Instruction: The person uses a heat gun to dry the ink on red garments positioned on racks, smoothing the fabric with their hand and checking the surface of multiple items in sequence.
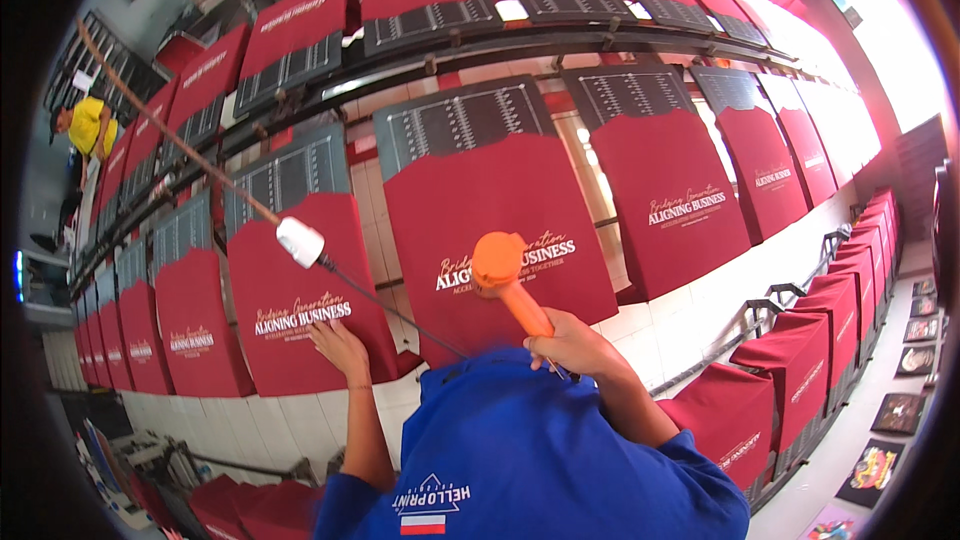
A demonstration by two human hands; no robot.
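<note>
My right hand (582, 345) is wrapped round the handle of an orange hair dryer (503, 262), its round head raised over a dark red shirt (490, 190) with a white and gold print. That shirt is stretched on a dark board (460, 120) with white ruled marks. To the left my left hand (342, 348) lies with fingers spread on the printed lines of another red shirt (295, 250). A black cord (372, 298) runs from near my body up to a white socket (299, 241) hanging in front of the shirts.
A long brown cable (178, 140) slants from the socket to the upper left. Rows of boards with red shirts stretch left, right and beyond a dark metal rail (400, 57). More draped shirts (790, 380) stand at the right. A person in yellow (92, 127) is at the far left.
</note>
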